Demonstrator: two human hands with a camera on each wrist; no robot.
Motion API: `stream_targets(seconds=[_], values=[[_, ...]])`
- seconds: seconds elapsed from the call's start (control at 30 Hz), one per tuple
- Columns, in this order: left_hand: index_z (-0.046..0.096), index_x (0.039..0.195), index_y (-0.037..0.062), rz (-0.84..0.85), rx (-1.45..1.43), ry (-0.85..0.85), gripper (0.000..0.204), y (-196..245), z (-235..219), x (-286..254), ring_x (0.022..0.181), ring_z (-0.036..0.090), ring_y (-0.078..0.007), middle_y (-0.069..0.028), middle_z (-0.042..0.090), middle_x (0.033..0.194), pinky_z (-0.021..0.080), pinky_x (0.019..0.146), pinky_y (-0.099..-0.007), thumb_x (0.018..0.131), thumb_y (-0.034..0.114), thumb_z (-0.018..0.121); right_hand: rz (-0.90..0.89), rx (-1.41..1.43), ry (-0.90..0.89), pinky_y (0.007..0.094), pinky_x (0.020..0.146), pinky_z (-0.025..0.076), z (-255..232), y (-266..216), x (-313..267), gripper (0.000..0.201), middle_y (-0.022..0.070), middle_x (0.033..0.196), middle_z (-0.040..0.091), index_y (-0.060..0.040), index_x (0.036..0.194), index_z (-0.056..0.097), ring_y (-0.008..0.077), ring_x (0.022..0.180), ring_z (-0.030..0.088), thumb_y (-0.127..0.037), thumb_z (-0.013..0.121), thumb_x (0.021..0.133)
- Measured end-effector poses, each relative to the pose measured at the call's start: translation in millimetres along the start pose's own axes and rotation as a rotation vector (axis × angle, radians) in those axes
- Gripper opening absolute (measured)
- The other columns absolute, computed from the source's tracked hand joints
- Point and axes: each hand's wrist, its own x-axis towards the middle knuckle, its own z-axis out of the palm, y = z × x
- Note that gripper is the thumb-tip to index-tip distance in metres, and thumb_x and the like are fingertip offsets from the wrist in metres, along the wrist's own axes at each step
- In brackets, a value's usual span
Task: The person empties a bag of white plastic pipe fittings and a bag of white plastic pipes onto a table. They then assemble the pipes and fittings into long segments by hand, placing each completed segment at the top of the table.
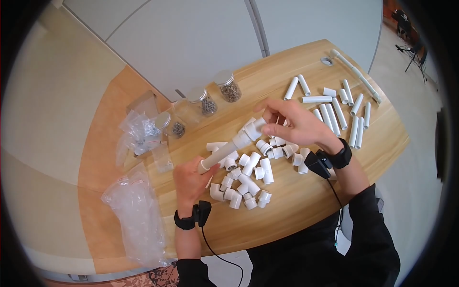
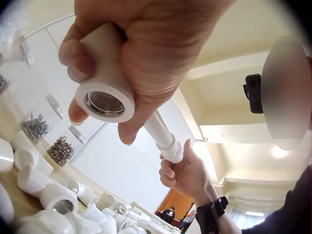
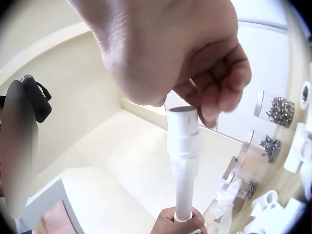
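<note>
A white pipe assembly (image 1: 224, 152) slants over the table, its lower end gripped by my left hand (image 1: 189, 184). In the left wrist view, the fingers of my left hand (image 2: 151, 53) curl round a white fitting (image 2: 113, 73) whose threaded opening faces the camera. White couplings (image 3: 184, 146) cover the far end, which has an open rim. My right hand (image 1: 301, 124) is beside that rim, fingers loosely bent; in the right wrist view, the right hand (image 3: 180, 53) leaves the rim uncovered. Contact with it is unclear.
Loose white fittings (image 1: 248, 182) lie below the hands. Short white pipes (image 1: 338, 114) and a longer jointed pipe (image 1: 356, 74) are at the right. Lidded jars of metal hardware (image 1: 229, 91) stand along the back left edge, near plastic bags (image 1: 138, 215).
</note>
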Motion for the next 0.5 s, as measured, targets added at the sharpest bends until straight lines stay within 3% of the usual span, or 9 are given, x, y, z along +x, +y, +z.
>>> stream_targets(seconds=[0.1, 0.17, 0.27, 0.3, 0.37, 0.4, 0.43, 0.47, 0.5], values=[[0.063, 0.073, 0.0004, 0.038, 0.019, 0.020, 0.020, -3.1, 0.7, 0.3, 0.046, 0.047, -0.0118, -0.0091, 0.056, 0.054, 0.039, 0.046, -0.0264, 0.068, 0.015, 0.075, -0.147, 0.034, 0.116, 0.0283, 0.044, 0.034, 8.0, 2.5, -0.1, 0.034, 0.0057, 0.047, 0.042, 0.0012, 0.071, 0.053, 0.0130, 0.044, 0.039, -0.027, 0.049, 0.090], [0.063, 0.073, 0.0004, 0.016, 0.042, 0.010, 0.020, -2.5, -1.5, 0.1, 0.046, 0.047, -0.0110, -0.0086, 0.055, 0.054, 0.038, 0.046, -0.0264, 0.068, 0.015, 0.075, 0.053, -0.187, -0.033, 0.0341, 0.047, 0.038, 7.2, 2.6, 0.2, 0.036, 0.0104, 0.049, 0.046, 0.0018, 0.074, 0.055, 0.0208, 0.046, 0.048, -0.031, 0.051, 0.088], [0.063, 0.072, 0.0005, 0.010, 0.044, -0.002, 0.020, 0.9, -2.0, -0.2, 0.046, 0.045, -0.0103, -0.0077, 0.053, 0.052, 0.038, 0.046, -0.0265, 0.067, 0.015, 0.076, 0.201, -0.349, -0.175, 0.0351, 0.047, 0.037, 5.6, 17.5, 4.7, 0.035, 0.0115, 0.050, 0.047, 0.0012, 0.074, 0.054, 0.0227, 0.046, 0.049, -0.031, 0.051, 0.088], [0.063, 0.072, 0.0007, 0.022, 0.017, -0.005, 0.020, 1.7, -1.8, -0.2, 0.046, 0.044, -0.0104, -0.0074, 0.053, 0.052, 0.037, 0.046, -0.0266, 0.067, 0.016, 0.076, 0.201, -0.347, -0.172, 0.0351, 0.047, 0.037, 4.7, 18.1, 3.5, 0.035, 0.0115, 0.050, 0.047, 0.0012, 0.074, 0.054, 0.0227, 0.046, 0.049, -0.031, 0.051, 0.088], [0.062, 0.071, 0.0008, -0.011, 0.015, -0.014, 0.021, 2.2, -2.5, 0.3, 0.046, 0.044, -0.0103, -0.0071, 0.052, 0.051, 0.037, 0.046, -0.0266, 0.067, 0.016, 0.076, 0.123, -0.005, -0.102, 0.0360, 0.048, 0.038, 1.9, 10.8, 2.0, 0.035, 0.0139, 0.052, 0.049, 0.0012, 0.076, 0.055, 0.0266, 0.048, 0.050, -0.032, 0.052, 0.087], [0.062, 0.071, 0.0010, -0.045, 0.010, -0.023, 0.021, 2.4, -2.6, 0.5, 0.046, 0.044, -0.0103, -0.0069, 0.052, 0.051, 0.037, 0.046, -0.0266, 0.067, 0.016, 0.076, 0.122, -0.005, -0.103, 0.0360, 0.048, 0.038, 2.5, 9.4, 1.1, 0.035, 0.0139, 0.052, 0.049, 0.0012, 0.076, 0.055, 0.0266, 0.048, 0.050, -0.032, 0.052, 0.087], [0.062, 0.071, 0.0010, -0.045, 0.010, -0.022, 0.021, 2.1, -2.7, 0.5, 0.046, 0.044, -0.0103, -0.0069, 0.052, 0.051, 0.037, 0.046, -0.0266, 0.067, 0.016, 0.076, -0.008, -0.033, -0.070, 0.0335, 0.047, 0.037, 4.0, 7.8, -0.3, 0.032, 0.0118, 0.053, 0.048, 0.0009, 0.082, 0.057, 0.0228, 0.047, 0.048, -0.030, 0.052, 0.088], [0.062, 0.067, 0.0040, -0.059, -0.022, -0.009, 0.023, 1.3, -3.0, 0.7, 0.046, 0.045, -0.0180, -0.0082, 0.052, 0.052, 0.037, 0.045, -0.0294, 0.066, 0.022, 0.076, -0.137, -0.060, -0.036, 0.0309, 0.047, 0.037, 5.2, 6.3, -1.3, 0.029, 0.0096, 0.055, 0.046, 0.0005, 0.089, 0.058, 0.0190, 0.047, 0.046, -0.028, 0.051, 0.089], [0.061, 0.064, 0.0071, -0.073, -0.053, 0.003, 0.026, 0.6, -3.4, 0.9, 0.046, 0.047, -0.0258, -0.0096, 0.052, 0.053, 0.037, 0.044, -0.0323, 0.066, 0.028, 0.076, -0.137, -0.060, -0.035, 0.0309, 0.047, 0.037, 6.4, 4.4, -1.4, 0.029, 0.0096, 0.055, 0.046, 0.0005, 0.089, 0.058, 0.0190, 0.047, 0.046, -0.028, 0.051, 0.089]])
